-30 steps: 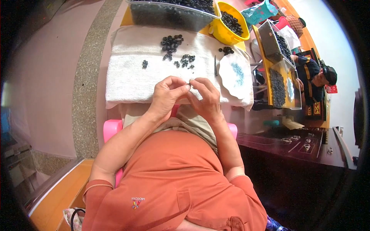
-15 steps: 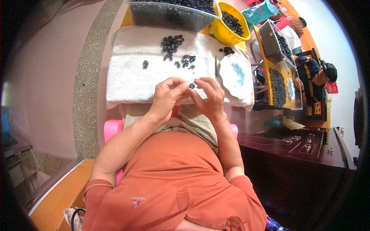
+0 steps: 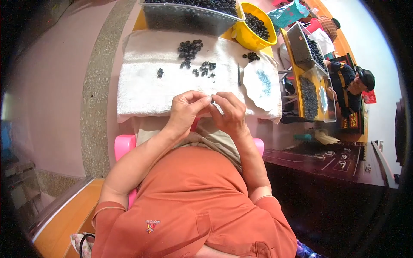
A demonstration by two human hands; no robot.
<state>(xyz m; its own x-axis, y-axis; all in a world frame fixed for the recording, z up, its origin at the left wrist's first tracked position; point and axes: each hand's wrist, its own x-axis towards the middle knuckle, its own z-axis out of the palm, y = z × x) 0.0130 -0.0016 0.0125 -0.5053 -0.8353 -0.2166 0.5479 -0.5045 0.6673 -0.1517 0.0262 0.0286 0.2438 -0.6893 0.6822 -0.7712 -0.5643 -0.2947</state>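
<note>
My left hand (image 3: 187,111) and my right hand (image 3: 229,112) meet above the near edge of a white towel (image 3: 140,94). Pinched between their fingertips is a small black ring-shaped part (image 3: 212,99), mostly covered by the fingers. Beyond the hands, a larger pile of black ring-shaped parts (image 3: 189,50) lies on the towel, with a smaller group (image 3: 207,68) nearer and a little cluster (image 3: 160,73) to the left. Right of them rests a thin dark tool (image 3: 239,74), perhaps tweezers. Beside it, a white scalloped plate (image 3: 253,98) holds tiny pale-blue pieces (image 3: 264,81).
Behind the towel stand a clear bin (image 3: 185,21) and a yellow basket (image 3: 246,34), both holding black parts. More black parts (image 3: 251,56) lie by the plate. At right, a co-worker (image 3: 350,86) sits beside other bins (image 3: 309,96). A dark cabinet (image 3: 318,172) stands nearer.
The small ring has been turned and drawn in between the fingertips; its round face with the hole no longer shows. My right hand has shifted slightly left and closer to the left hand.
</note>
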